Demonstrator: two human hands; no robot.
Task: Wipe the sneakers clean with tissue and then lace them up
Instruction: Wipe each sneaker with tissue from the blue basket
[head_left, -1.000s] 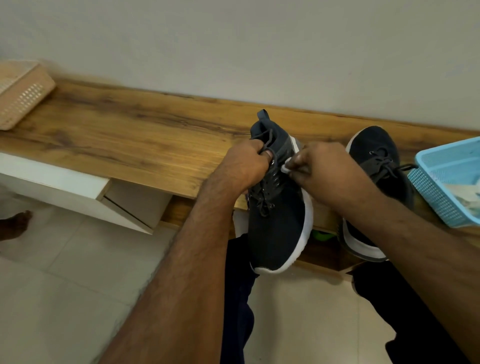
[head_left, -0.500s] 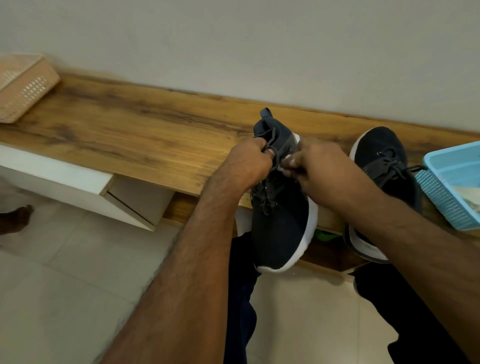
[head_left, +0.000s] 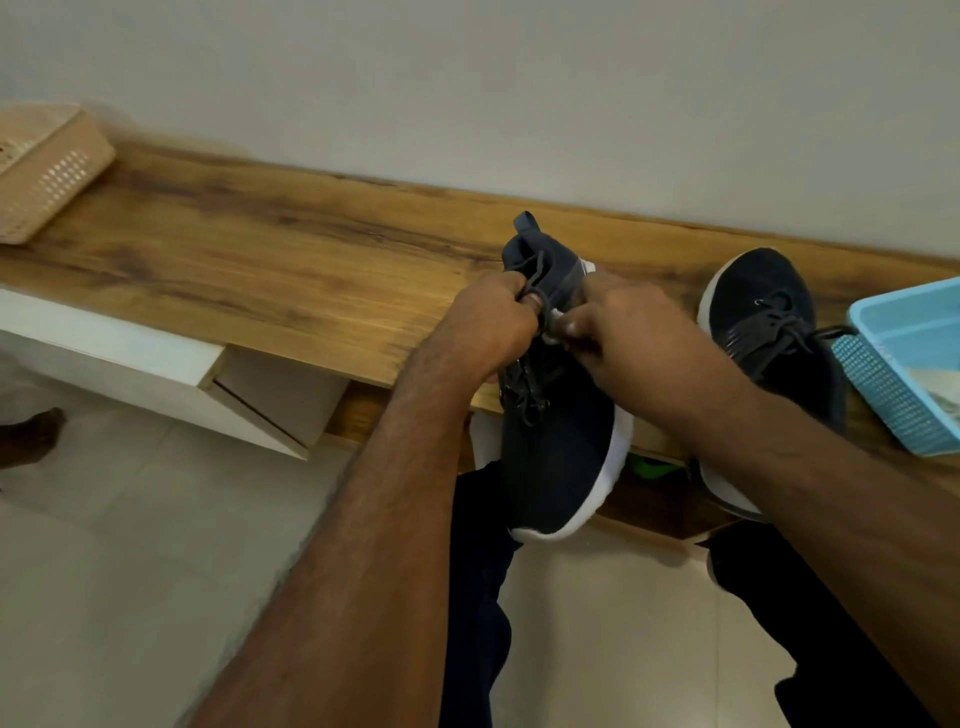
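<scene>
Two sneakers (head_left: 561, 441) in view, both dark with white soles. One lies across the front edge of the table (head_left: 260, 270), toe hanging over my lap, heel toward the wall. My left hand (head_left: 483, 327) grips its dark lace (head_left: 527, 275) near the collar, fingers curled round it. My right hand (head_left: 618, 332) sits close beside the left, pinching a small white bit (head_left: 555, 314) against the shoe; whether tissue or lace tip, I cannot tell. The other sneaker (head_left: 763, 312) rests on the table to the right, laced, its lace end touching a blue basket (head_left: 893, 384).

Table: long wood-grain plank, brown with darker streaks, set against a plain pale wall (head_left: 519, 93). A tan basket (head_left: 47, 171) sits at the far left end. Below the plank, a white cabinet (head_left: 156, 374) with an angled front. Something green (head_left: 652, 467) shows under the edge. Floor (head_left: 130, 545) is pale tile. My legs in dark trousers (head_left: 478, 597) below.
</scene>
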